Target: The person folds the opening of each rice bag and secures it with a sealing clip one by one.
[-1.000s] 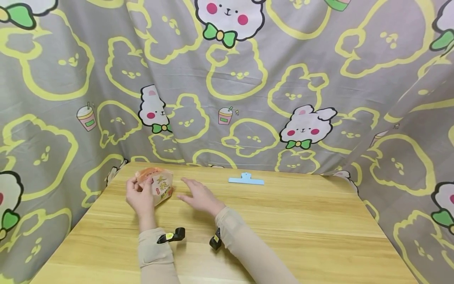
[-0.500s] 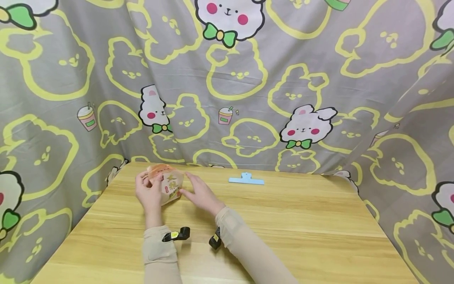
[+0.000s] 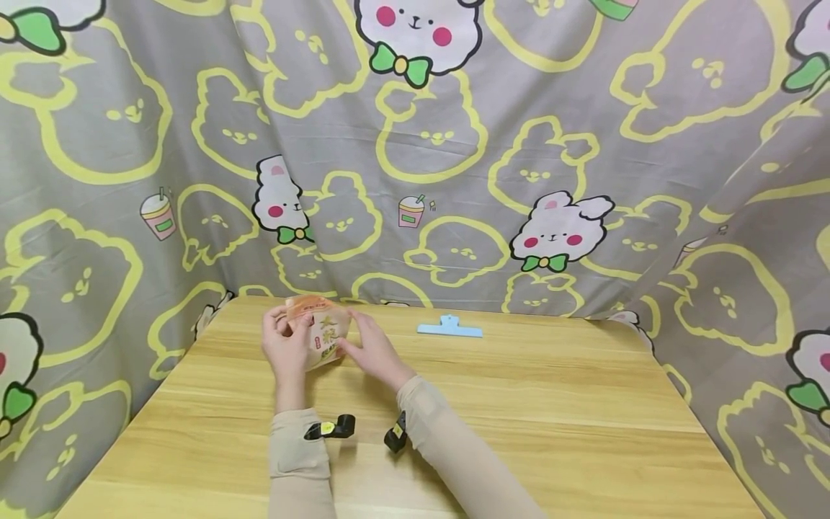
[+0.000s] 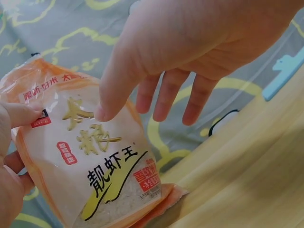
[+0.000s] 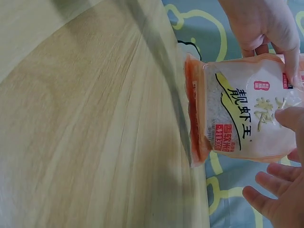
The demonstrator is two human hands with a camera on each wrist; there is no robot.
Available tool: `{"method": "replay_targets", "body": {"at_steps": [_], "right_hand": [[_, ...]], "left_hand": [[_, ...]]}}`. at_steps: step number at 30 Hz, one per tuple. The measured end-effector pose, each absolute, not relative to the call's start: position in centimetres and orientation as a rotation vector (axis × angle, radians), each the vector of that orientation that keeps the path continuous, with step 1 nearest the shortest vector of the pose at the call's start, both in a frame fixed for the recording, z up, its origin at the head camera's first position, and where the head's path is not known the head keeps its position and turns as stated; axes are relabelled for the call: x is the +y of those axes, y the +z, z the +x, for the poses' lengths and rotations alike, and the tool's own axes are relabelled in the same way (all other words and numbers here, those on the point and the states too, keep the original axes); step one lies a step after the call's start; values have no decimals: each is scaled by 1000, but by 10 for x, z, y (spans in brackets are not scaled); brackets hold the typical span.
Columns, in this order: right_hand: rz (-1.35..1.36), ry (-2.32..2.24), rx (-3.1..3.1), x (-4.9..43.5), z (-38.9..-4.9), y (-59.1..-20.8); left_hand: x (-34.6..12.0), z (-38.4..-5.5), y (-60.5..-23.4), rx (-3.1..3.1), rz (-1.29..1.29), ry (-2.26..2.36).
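Note:
A bag of rice (image 3: pixel 327 335), clear and white with orange edges and gold lettering, stands tilted above the table's far left part. My left hand (image 3: pixel 285 346) grips its upper left side, thumb on the front and fingers behind. On the other side, my right hand (image 3: pixel 379 353) holds the bag's right edge, its thumb lying on the front in the left wrist view. The remaining right fingers (image 5: pixel 275 183) spread past the edge; the index finger is mostly hidden. Loose white grains show through the bag's lower window (image 4: pixel 114 206).
A light blue bag clip (image 3: pixel 449 327) lies at the back of the wooden table (image 3: pixel 551 411), right of the bag. A grey curtain (image 3: pixel 447 166) printed with cartoon animals hangs behind the table and along both sides.
My left hand has carried the bag to the right. The right hand, earlier apart from the bag, has come to its right edge and moved slightly right with it. The clip stays put.

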State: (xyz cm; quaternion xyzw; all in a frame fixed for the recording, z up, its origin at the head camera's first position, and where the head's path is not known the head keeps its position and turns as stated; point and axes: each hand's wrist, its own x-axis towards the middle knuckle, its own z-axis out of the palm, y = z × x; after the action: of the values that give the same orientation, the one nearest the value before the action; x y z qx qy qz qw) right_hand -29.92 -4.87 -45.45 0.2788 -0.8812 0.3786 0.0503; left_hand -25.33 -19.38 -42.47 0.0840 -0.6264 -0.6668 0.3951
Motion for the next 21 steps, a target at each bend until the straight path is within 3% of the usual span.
{"method": "replay_targets", "body": {"at_steps": [5, 21], "right_hand": [[789, 1256, -2661, -45, -302, -456], [606, 1559, -2426, -30, -307, -459]], "left_hand": [[-183, -248, -413, -1635, 188, -1662], [-166, -272, -427, -1620, 78, -1729]]}}
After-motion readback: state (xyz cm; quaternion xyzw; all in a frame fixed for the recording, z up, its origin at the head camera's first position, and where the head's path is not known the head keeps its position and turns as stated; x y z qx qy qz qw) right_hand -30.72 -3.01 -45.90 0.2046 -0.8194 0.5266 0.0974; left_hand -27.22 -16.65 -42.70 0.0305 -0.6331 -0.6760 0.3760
